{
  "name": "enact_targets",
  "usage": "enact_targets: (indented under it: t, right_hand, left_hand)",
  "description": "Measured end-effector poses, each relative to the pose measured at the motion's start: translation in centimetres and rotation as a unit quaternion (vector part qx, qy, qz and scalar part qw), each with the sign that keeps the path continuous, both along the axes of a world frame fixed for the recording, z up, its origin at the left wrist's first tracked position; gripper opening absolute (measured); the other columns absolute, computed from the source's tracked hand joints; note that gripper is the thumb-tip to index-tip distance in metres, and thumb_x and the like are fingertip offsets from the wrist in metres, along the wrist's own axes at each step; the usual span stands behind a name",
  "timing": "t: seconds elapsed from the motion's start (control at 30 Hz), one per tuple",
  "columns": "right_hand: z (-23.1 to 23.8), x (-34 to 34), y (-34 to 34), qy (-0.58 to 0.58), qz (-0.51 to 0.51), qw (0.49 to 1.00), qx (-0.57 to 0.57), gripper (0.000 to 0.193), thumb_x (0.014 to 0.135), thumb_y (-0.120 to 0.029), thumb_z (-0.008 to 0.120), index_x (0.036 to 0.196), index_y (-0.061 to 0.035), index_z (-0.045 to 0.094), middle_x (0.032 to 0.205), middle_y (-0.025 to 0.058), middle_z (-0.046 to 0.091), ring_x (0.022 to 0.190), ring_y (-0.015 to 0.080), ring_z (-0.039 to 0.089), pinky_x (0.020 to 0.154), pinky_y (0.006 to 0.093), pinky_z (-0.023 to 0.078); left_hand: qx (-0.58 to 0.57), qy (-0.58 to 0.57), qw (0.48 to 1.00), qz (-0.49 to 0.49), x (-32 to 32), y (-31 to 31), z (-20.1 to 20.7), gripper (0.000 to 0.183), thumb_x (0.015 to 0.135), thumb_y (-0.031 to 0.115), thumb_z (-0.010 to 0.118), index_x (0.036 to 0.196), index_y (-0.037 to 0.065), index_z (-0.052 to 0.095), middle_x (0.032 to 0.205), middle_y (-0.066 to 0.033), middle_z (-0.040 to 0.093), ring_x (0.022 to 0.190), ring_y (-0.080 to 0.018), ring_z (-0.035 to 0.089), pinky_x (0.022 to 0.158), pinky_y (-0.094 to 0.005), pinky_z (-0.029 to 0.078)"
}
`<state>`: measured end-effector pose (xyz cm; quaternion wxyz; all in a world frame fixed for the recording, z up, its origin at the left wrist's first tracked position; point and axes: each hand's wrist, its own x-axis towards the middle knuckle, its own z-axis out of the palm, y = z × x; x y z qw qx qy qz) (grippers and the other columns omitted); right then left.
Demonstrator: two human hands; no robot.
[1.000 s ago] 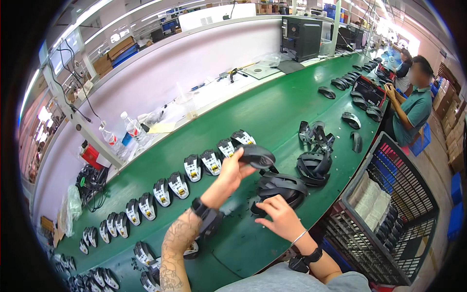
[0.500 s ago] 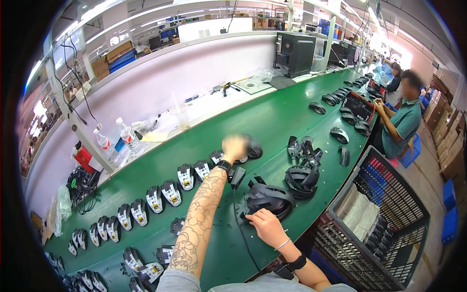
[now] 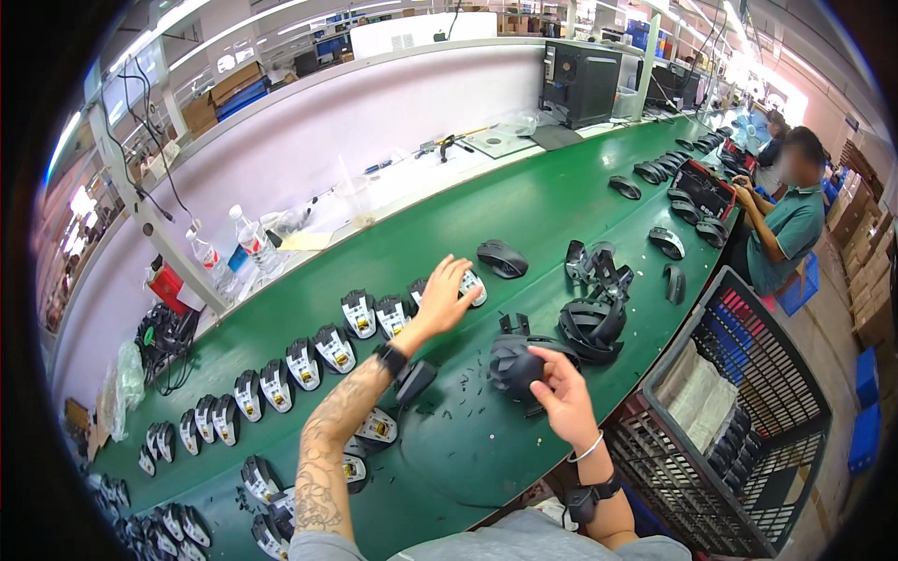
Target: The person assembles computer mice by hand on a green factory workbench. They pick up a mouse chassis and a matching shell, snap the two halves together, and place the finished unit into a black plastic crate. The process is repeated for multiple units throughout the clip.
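Observation:
My left hand [image 3: 441,297] is stretched over the green bench with its fingers spread, holding nothing. It is beside an uncovered computer mouse [image 3: 476,289] at the right end of a row of mice with white and black insides [image 3: 358,315]. Beyond the fingertips lies a closed black mouse [image 3: 502,259]. My right hand [image 3: 565,397] is closed on a dark, rounded mouse shell [image 3: 514,366], thumb and fingers at its right edge. Just behind that shell is a pile of black shells [image 3: 593,329], partly hidden by it.
More black parts [image 3: 597,266] are heaped farther back. A black plastic crate [image 3: 748,393] stands off the bench's right edge. A cable crosses the bench near my forearms. At the far right a co-worker [image 3: 790,220] handles things beside a dark box [image 3: 703,190].
My left hand has drawn back from the closed black mouse, and its fingers have spread. My right hand has moved up and right and now holds a mouse shell. The view has shifted slightly.

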<state>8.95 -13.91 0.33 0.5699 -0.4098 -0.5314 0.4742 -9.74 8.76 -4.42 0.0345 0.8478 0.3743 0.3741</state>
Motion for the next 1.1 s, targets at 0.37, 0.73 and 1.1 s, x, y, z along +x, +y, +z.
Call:
enact_targets:
  t: [0.37,0.73,1.1]
  right_hand:
    - [-1.1,-1.9,0.3,0.394,0.010,0.915,-0.090,0.046,0.093,-0.004,0.049,0.136,-0.0099,0.033,0.128,0.0092,0.047,0.116,0.0220,0.050,0.098,0.0361,0.044]
    - [1.7,-3.7,-0.1,-0.332,-0.101,0.913,0.214,0.066,0.063,-0.006,0.079,0.124,-0.0049,0.054,0.119,0.0130,0.056,0.102,0.0284,0.057,0.090,0.0376,0.047]
    - [1.2,-2.4,-0.6,-0.316,-0.185,0.919,0.147,0.052,0.071,-0.007,0.076,0.121,-0.0052,0.058,0.109,0.0173,0.053,0.095,0.0293,0.058,0.083,0.0346,0.048]
  left_hand:
    - [-0.508,-0.414,0.704,-0.274,-2.5,-17.0,3.4,0.018,0.091,0.007,0.057,0.107,-0.002,0.057,0.102,-0.0071,0.062,0.096,-0.0128,0.058,0.083,-0.0296,0.048]
    - [-0.440,-0.344,0.802,-0.212,-3.6,-18.4,7.0,0.017,0.093,0.013,0.056,0.099,-0.003,0.060,0.093,-0.0048,0.064,0.085,-0.0104,0.058,0.078,-0.0263,0.047]
    - [-0.204,-0.040,0.978,0.019,-1.3,-0.5,4.6,0.065,0.074,0.052,0.068,0.110,-0.003,0.061,0.114,-0.0207,0.059,0.105,-0.0286,0.057,0.092,-0.0369,0.044]
